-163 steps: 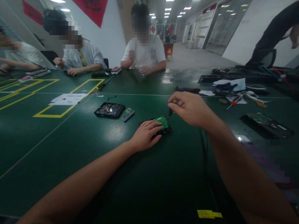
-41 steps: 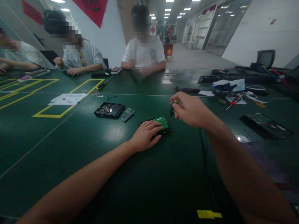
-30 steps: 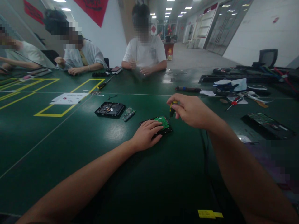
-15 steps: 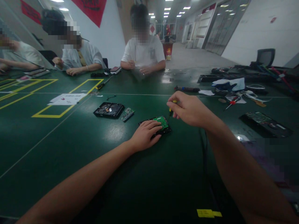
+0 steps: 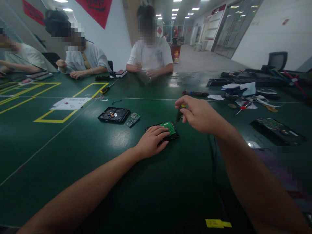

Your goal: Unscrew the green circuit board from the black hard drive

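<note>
1. Head view: a hard drive lies on the green table, ahead of the person, its green circuit board facing up.
2. The left hand lies flat across the drive, fingers extended side by side, thumb apart along the near edge.
3. The right hand has thumb and fingers clamped on a screwdriver, its shaft slanting down to the board's right end; tip contact is too small to tell.
4. Left of the drive sit a loose circuit board and an opened black drive casing.

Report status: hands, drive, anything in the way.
Left hand resting on drive. Right hand gripping screwdriver, tip at green board's right edge. In the way: left hand, partly hiding board.
</note>
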Available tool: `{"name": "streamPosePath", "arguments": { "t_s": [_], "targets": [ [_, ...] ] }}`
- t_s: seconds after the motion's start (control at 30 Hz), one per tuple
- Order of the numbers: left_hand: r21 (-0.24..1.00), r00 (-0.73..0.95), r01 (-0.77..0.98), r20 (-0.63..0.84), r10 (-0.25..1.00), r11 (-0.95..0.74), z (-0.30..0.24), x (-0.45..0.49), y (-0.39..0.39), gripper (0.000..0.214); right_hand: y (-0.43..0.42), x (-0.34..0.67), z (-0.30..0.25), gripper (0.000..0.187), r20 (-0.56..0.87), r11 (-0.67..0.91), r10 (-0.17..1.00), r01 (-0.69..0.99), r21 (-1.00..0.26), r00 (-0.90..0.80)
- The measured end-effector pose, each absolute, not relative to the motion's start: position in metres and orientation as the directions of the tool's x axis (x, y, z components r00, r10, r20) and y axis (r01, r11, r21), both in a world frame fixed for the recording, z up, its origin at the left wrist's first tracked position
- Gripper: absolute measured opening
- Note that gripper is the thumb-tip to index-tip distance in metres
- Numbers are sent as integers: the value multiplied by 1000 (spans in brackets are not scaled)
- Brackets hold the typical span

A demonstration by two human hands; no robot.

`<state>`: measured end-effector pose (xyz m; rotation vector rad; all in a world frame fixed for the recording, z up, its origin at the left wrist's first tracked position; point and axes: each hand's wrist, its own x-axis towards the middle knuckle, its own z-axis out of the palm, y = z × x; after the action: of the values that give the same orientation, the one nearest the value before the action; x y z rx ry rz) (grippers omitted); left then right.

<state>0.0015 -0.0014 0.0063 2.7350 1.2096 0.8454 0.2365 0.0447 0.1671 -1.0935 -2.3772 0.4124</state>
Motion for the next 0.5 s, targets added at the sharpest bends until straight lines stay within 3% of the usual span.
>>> {"name": "streamPosePath", "arguments": {
  "t_s": [0.23, 0.5],
  "targets": [
    [230, 543, 686, 471, 695, -691, 8, 2, -3, 40, 47, 236, 164, 17, 282, 564, 824, 654, -504, -492],
    [226, 546, 681, 476, 689, -696, 8, 2, -2, 38, 44, 234, 163, 12, 290, 588, 799, 583, -560, -527]
  ]
}}
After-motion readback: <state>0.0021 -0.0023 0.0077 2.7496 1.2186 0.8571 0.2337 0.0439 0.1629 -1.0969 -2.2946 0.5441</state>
